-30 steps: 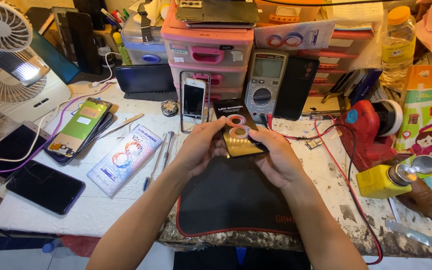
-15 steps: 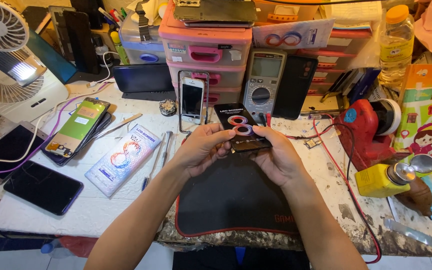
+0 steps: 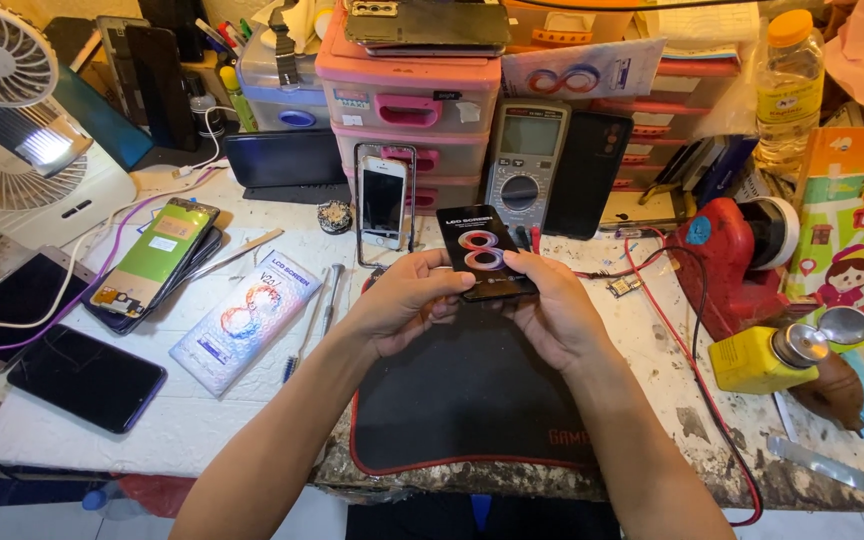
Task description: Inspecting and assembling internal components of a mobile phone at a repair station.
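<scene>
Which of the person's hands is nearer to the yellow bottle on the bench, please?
Right. The right hand holds the black box on the side toward the yellow bottle; the left hand grips the box's far side, farther away.

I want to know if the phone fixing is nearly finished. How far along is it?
Early, it looks. Done: tools and phones are laid out, and a white phone stands propped at the back. In hand: the left hand and right hand both hold a black flat box with a swirly figure above the black mat, apparently unopened. Left: a matching white flat box lies untouched, and the mat holds no phone yet.
</scene>
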